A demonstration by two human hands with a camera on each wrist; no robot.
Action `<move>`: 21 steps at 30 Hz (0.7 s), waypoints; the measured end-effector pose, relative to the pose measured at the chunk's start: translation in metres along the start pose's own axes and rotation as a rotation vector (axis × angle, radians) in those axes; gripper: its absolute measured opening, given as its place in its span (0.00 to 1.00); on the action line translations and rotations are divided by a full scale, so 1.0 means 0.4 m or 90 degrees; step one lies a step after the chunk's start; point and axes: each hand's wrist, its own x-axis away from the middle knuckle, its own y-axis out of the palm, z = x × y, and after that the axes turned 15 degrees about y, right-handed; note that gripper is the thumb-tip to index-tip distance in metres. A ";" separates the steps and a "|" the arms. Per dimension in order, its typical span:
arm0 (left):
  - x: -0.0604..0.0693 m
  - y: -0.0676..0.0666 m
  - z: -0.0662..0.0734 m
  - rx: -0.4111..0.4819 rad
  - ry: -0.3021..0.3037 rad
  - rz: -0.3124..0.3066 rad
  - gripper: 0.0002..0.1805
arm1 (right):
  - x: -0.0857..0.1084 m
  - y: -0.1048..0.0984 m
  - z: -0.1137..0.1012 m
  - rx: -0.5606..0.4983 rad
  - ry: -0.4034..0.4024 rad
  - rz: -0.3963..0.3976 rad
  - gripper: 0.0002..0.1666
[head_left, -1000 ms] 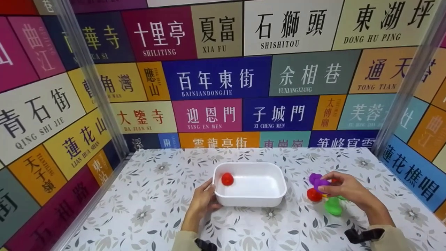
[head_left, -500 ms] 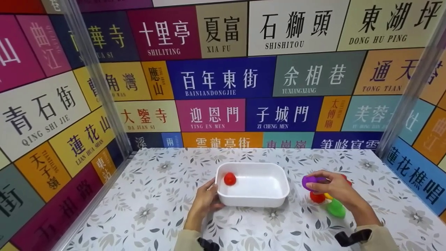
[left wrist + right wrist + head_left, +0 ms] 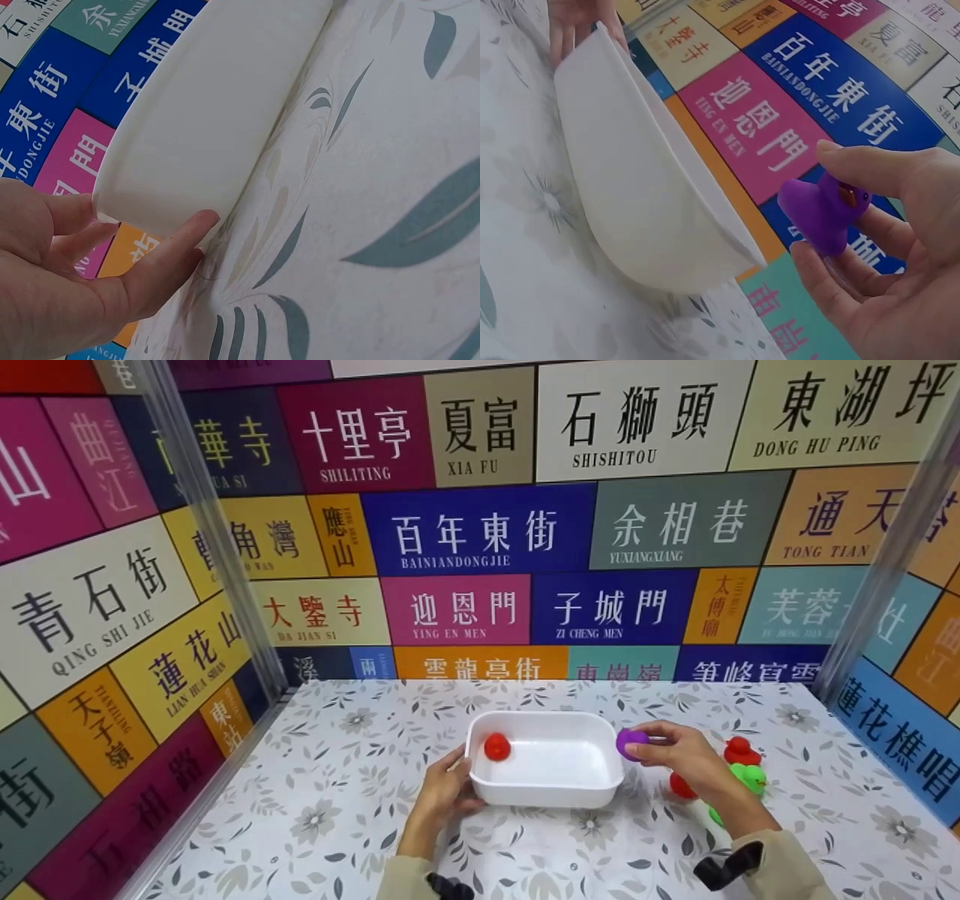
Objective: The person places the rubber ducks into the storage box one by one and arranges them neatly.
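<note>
My right hand point(image 3: 690, 754) pinches a purple rubber duck point(image 3: 630, 744) between thumb and fingers, at the right end of the white plastic tub point(image 3: 547, 795). In the right wrist view the duck point(image 3: 821, 210) shows its beak and eye, apart from the tub wall point(image 3: 630, 172). The left hand point(image 3: 442, 791) holds the tub's left end. Its fingers point(image 3: 169, 262) lie against the outer wall and at the rim. Inside the tub, toward the left, sits a small red toy point(image 3: 496, 747).
Behind my right hand lie a red duck point(image 3: 741, 751), a green duck point(image 3: 752, 778) and another red toy point(image 3: 681, 785), partly hidden. A bit of green point(image 3: 715, 815) shows below the wrist. Sign-covered walls point(image 3: 480, 529) stand behind the flower-patterned table point(image 3: 315, 765).
My right hand has lifted the purple duck from the group of toys and carried it left to the tub's right end. The left hand has stayed at the tub.
</note>
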 end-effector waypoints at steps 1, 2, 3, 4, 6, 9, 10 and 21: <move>0.000 0.000 0.000 0.000 -0.002 0.000 0.28 | -0.002 0.006 -0.004 -0.008 -0.004 -0.002 0.40; 0.001 -0.001 0.000 -0.001 -0.001 -0.001 0.28 | -0.003 0.012 -0.007 -0.010 -0.007 0.000 0.40; 0.001 -0.001 -0.001 -0.001 -0.001 0.000 0.28 | -0.005 0.017 -0.011 -0.014 -0.016 -0.001 0.40; 0.001 -0.002 -0.001 -0.002 0.001 0.000 0.28 | -0.007 0.023 -0.015 -0.021 -0.023 -0.001 0.39; 0.000 -0.002 0.000 -0.005 0.000 0.002 0.28 | -0.012 0.035 -0.024 -0.030 -0.029 0.001 0.39; -0.001 -0.001 0.000 -0.009 -0.006 0.006 0.28 | -0.020 0.050 -0.036 -0.041 -0.026 -0.004 0.39; -0.001 -0.001 0.001 -0.011 -0.009 0.007 0.28 | -0.023 0.055 -0.040 -0.049 -0.019 -0.005 0.39; 0.002 -0.004 -0.002 -0.001 -0.016 0.001 0.29 | -0.095 0.112 -0.068 -0.137 -0.025 -0.051 0.38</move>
